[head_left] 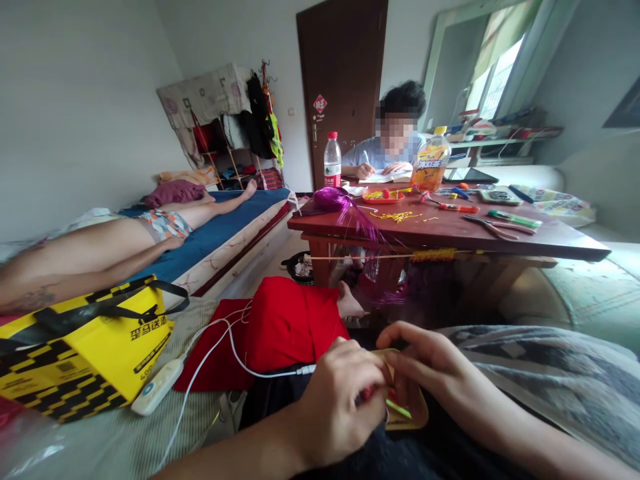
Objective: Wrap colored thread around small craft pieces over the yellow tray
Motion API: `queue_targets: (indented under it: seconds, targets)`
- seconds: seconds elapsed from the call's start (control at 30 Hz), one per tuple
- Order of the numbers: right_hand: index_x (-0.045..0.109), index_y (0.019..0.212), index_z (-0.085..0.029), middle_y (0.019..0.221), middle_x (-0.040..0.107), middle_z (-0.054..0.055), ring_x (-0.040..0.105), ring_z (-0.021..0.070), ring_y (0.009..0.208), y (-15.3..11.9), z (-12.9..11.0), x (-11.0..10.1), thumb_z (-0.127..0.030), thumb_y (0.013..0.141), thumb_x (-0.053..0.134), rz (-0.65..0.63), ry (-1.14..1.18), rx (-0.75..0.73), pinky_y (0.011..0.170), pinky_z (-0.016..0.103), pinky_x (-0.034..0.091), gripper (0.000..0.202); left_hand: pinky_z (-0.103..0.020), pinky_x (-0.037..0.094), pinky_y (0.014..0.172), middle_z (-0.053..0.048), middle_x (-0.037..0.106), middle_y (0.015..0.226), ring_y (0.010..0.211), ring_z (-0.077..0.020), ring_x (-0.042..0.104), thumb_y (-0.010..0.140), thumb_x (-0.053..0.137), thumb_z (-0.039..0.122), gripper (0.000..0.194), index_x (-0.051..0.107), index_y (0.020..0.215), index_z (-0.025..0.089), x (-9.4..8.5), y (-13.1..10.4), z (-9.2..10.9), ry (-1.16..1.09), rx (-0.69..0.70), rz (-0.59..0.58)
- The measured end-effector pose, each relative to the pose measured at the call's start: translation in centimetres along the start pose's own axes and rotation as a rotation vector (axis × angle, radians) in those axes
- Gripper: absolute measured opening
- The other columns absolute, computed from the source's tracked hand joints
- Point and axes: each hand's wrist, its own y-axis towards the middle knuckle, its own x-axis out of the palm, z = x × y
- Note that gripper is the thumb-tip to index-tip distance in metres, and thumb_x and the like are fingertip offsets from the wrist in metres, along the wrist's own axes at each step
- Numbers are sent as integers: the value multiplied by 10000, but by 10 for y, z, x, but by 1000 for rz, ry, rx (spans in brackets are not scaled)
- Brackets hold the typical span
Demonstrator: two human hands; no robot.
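My left hand (345, 393) is closed in a fist over my lap. A small red thing (369, 392) shows between its fingers, its kind hidden by them. Beside it my right hand (435, 363) reaches over a shallow tan tray (419, 417), forefinger and thumb bent and slightly apart. Whether its other fingers touch anything is hidden. A thin lime-green strip (399, 408) lies across the tray, just right of the left fist. Both hands are close together, and they cover much of the tray.
Ahead stands a dark red table (340, 227) with pliers (490, 227), purple strands (335, 203), yellow pieces (399, 217) and bottles (333, 163). A person (385, 150) writes behind it. Left are a yellow bag (135, 333), a white cable (235, 353) and someone lying on a bed (235, 213).
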Motion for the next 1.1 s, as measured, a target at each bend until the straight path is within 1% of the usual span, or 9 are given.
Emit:
queue_targets:
  seconds: [0.13, 0.23, 0.37, 0.5, 0.7, 0.83, 0.97, 1.03, 1.1]
  targets:
    - [552, 927, -149, 603, 615, 28, 556, 143, 520, -10, -11, -10, -89, 842, 406, 21, -933, -914, 539, 277, 481, 179, -217, 334, 556, 1, 541, 549, 513, -84, 446, 569, 630, 202, 93, 581, 564, 124, 5, 8, -4, -892, -815, -75]
    - [596, 899, -115, 587, 614, 42, 557, 165, 511, -12, -13, -13, -60, 845, 395, -31, -1212, -1137, 554, 303, 483, 215, -198, 307, 538, 34, 474, 495, 479, -60, 398, 476, 674, 205, 143, 583, 540, 115, 9, 9, -9, -1111, -958, -90]
    - [569, 777, -158, 580, 584, 22, 530, 127, 493, -10, -5, -7, -157, 911, 302, -7, -835, -666, 484, 236, 433, 299, -231, 360, 606, -23, 556, 667, 606, -107, 476, 587, 666, 230, 125, 601, 573, 124, 12, 4, -5, -808, -664, -25]
    - [501, 725, -172, 516, 544, -32, 514, 85, 422, -4, 3, 5, -382, 863, 445, 14, -63, 24, 404, 175, 382, 257, -263, 389, 673, -58, 570, 809, 738, -146, 488, 755, 515, 98, 156, 605, 634, 136, 10, -7, 2, 32, -24, 169]
    - [478, 691, -172, 409, 529, -34, 415, 61, 299, 6, 7, 5, -453, 727, 557, -117, 426, 301, 315, 159, 344, 294, -306, 370, 706, -90, 670, 867, 736, -164, 518, 781, 473, 26, 150, 610, 766, 84, 1, -12, 0, 559, 566, 78]
    - [510, 833, -165, 522, 588, 1, 518, 105, 411, -3, -1, -2, -347, 828, 449, -49, 29, 58, 393, 206, 418, 192, -284, 371, 656, -56, 652, 718, 649, -142, 516, 746, 510, 125, 134, 609, 656, 130, 4, -4, 0, -30, -40, 14]
    - [574, 986, -153, 661, 655, 54, 592, 165, 578, -16, -9, -11, -102, 839, 420, -48, -887, -807, 585, 295, 488, 219, -206, 314, 533, 22, 503, 504, 490, -72, 418, 551, 629, 205, 98, 575, 527, 126, 10, 2, -3, -915, -822, -35]
    - [589, 997, -121, 656, 658, 70, 595, 181, 579, -19, -9, -13, -74, 861, 362, -85, -1105, -1054, 605, 320, 491, 269, -196, 297, 528, 41, 462, 473, 467, -53, 379, 493, 657, 203, 116, 577, 506, 120, 12, 4, -4, -1073, -924, -44]
    - [602, 911, -117, 621, 634, 64, 573, 165, 542, -19, -7, -11, -87, 889, 284, -60, -1071, -1010, 557, 298, 476, 321, -209, 325, 560, 24, 493, 525, 510, -69, 415, 506, 686, 235, 148, 590, 520, 122, 12, 3, -2, -1036, -865, -39]
